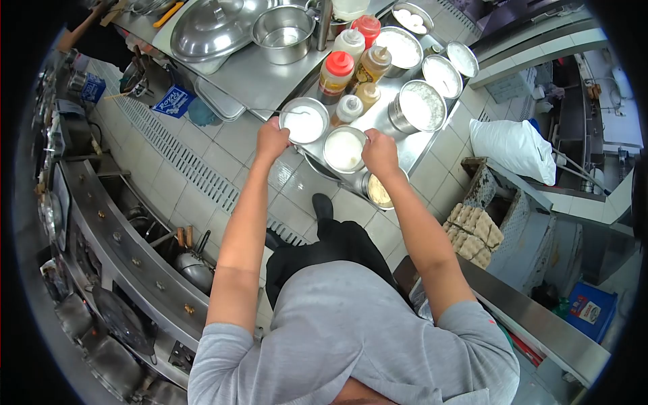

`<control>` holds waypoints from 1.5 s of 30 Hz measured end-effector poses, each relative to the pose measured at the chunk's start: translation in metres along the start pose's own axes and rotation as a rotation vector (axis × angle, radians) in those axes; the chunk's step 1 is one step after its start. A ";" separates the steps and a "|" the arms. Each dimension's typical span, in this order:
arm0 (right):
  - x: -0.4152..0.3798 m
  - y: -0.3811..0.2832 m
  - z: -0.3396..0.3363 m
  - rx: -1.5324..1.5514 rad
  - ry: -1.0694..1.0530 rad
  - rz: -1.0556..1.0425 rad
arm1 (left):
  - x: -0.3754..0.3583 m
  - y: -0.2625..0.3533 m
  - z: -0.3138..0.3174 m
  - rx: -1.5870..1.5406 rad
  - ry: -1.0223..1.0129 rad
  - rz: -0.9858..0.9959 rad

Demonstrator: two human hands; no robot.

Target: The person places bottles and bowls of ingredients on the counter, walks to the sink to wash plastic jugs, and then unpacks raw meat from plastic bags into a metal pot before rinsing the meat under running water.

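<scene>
My left hand [272, 142] is closed on the rim of a round metal bowl [304, 121] holding something white, with a thin metal handle across its top. To its right, my right hand [380, 154] grips the edge of a second metal bowl [344, 149] with pale white contents. Both bowls are at the near edge of the steel table. Just beyond them are squeeze bottles, among them a red-capped bottle [335, 76] and a white-topped bottle [348, 110]. A bowl of yellowish contents [379, 192] sits near my right wrist.
More metal containers [418, 106] of white contents line the table's right side. A large lid [216, 27] and an empty pot [283, 35] stand at the back left. Egg trays [472, 235] are at the right, a stove [135, 260] at the left. Another person's arm [84, 25] shows upper left.
</scene>
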State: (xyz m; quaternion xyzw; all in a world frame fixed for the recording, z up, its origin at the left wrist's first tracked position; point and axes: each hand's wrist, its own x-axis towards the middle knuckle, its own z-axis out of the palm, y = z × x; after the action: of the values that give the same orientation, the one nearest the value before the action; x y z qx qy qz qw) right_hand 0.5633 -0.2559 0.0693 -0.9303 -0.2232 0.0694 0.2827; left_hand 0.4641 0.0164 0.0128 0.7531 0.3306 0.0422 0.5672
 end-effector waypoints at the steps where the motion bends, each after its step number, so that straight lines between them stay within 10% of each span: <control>1: 0.002 -0.002 0.000 0.002 -0.003 0.007 | 0.004 -0.002 -0.003 -0.008 0.001 0.008; 10: -0.089 -0.051 -0.021 0.048 0.040 -0.126 | -0.066 -0.018 -0.078 -0.153 -0.078 -0.069; 15: -0.186 -0.024 0.084 0.239 -0.476 0.128 | -0.129 -0.153 -0.095 -0.255 0.001 -0.208; 27: 0.023 0.179 0.343 0.503 0.157 1.259 | -0.269 -0.415 -0.010 -0.421 -0.005 -0.631; 37: 0.059 0.280 0.361 0.005 -0.020 0.878 | -0.271 -0.458 -0.008 -0.419 0.001 -0.713; 40: 0.045 0.251 0.353 -0.589 -0.189 0.456 | -0.264 -0.441 -0.018 -0.446 0.006 -0.695; 45: -0.029 0.225 0.342 -0.507 0.078 -0.010 | -0.261 -0.405 -0.041 -0.360 -0.032 -0.566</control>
State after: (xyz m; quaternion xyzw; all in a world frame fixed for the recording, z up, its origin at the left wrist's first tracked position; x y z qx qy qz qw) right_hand 0.5352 -0.2666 -0.3400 -0.9723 -0.2269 -0.0260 0.0493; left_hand 0.0611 -0.0364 -0.2488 0.5198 0.5048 -0.0710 0.6855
